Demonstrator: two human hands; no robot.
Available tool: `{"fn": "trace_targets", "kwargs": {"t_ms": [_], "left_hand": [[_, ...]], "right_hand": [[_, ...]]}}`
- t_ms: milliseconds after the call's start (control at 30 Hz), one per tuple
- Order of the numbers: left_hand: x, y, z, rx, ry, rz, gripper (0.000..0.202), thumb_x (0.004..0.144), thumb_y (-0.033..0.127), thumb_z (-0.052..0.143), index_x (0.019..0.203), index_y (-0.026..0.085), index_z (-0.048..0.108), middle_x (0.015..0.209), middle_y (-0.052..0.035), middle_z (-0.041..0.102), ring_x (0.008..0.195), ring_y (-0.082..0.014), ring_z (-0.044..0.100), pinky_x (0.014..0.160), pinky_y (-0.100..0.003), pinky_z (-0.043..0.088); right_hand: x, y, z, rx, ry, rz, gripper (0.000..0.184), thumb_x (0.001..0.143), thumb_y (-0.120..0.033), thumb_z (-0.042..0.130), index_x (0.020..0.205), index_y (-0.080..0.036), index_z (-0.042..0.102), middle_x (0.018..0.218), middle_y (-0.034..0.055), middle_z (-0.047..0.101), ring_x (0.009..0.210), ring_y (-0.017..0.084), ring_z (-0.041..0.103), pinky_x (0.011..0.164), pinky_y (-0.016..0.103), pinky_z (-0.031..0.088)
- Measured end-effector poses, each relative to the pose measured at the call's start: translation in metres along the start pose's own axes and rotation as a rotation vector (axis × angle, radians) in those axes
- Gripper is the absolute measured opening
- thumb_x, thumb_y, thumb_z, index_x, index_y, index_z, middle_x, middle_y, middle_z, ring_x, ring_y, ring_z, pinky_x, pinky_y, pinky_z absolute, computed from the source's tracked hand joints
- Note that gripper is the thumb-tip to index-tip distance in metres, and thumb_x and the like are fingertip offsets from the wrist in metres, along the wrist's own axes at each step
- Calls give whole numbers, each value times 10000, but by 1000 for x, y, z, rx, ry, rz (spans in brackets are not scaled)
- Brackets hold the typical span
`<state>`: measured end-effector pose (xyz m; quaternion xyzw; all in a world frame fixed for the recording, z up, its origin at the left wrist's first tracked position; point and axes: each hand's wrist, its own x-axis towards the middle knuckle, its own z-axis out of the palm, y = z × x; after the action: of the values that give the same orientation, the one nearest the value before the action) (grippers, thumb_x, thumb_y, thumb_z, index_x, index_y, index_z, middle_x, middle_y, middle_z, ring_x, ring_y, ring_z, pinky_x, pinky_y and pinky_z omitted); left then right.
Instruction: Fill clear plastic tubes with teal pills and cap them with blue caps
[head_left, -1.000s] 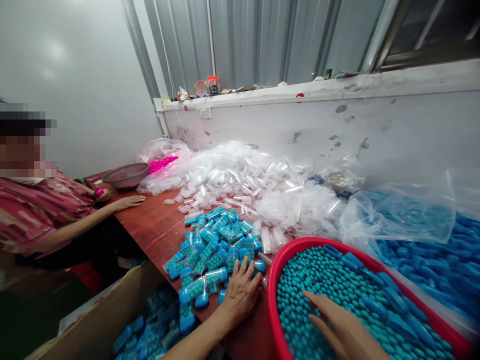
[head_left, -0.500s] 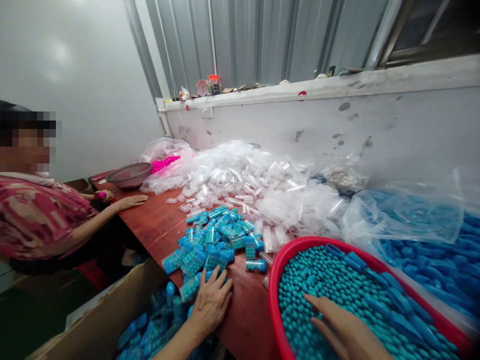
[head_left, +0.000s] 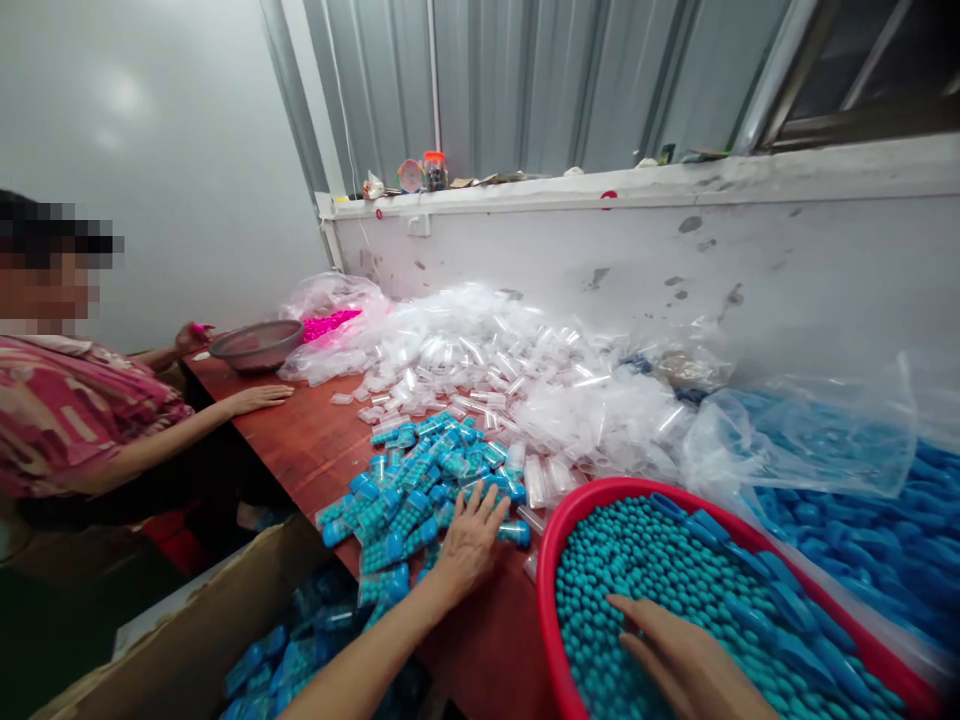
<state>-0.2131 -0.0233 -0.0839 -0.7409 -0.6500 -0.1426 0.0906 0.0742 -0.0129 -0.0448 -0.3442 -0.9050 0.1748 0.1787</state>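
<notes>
Head view: the left hand (head_left: 472, 535) lies palm down at the right side of a pile of filled tubes (head_left: 401, 512), fingers spread and extended, closed on nothing visible; the fingertips overlap the nearest tubes, though how firmly they press cannot be told. The tubes are clear, blue-capped, packed with teal beads, and lie in mixed directions on the red table (head_left: 289, 440), some right at its near edge. Below that edge stands a cardboard box (head_left: 202, 635) containing more tubes of the same kind. The right hand (head_left: 679, 655) is over the red basin (head_left: 550, 590), fingers extended with a gap between them, not curled; contact with the loose teal beads (head_left: 622, 550) beneath cannot be told, and the palm side is hidden. Blue scoop-shaped pieces (head_left: 795, 605) lie on the beads along the basin's right side. Beyond the pile, a large heap of clear empty tubes (head_left: 480, 350) extends toward the wall. At far right, a clear plastic bag (head_left: 817, 450) lies beside and partly over many blue parts (head_left: 900, 560). At left, a co-worker in a patterned top (head_left: 82, 405) rests one hand (head_left: 259, 398) on the table; the other, near a grey bowl (head_left: 262, 355), holds something small and pink. Pink pieces (head_left: 330, 325) lie in clear plastic behind the bowl.
</notes>
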Motion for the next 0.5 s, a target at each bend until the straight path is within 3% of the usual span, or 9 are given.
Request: {"fn": "trace_targets", "kwargs": {"t_ms": [67,167,300,500], "left_hand": [[18,-1,8,-17,-74,-14,571,786,285,487,1321,221,295,1410,-86,273,1285,-319,193,989,-543,220],[22,-4,17,-15,-128,-70,524,794,321,481,1293,250,335,1429,-83,218,1277,-334,196,966,-584,215],[-3,-8,20,16,-131,-78,412,821,268,432,1232,273,405,1447,-57,166,1280,-333,176,932,-591,251],[-47,-25,9,99,-148,-101,443,815,127,358,1219,296,429,1421,-38,253,1188,-288,357,927,-509,287]], "right_hand": [[0,2,-1,-5,7,6,295,851,-315,435,1093,-229,580,1053,39,645,945,196,611,806,266,506],[-1,4,-1,-19,15,-7,296,851,-326,441,1094,-222,574,1043,36,649,935,187,615,802,257,505],[-1,2,-2,-42,11,-42,287,859,-339,436,1087,-228,571,1030,28,653,922,172,620,795,242,505],[0,-1,-5,-64,50,-72,273,855,-309,442,1083,-231,571,1027,25,656,912,171,626,770,227,515]]}}
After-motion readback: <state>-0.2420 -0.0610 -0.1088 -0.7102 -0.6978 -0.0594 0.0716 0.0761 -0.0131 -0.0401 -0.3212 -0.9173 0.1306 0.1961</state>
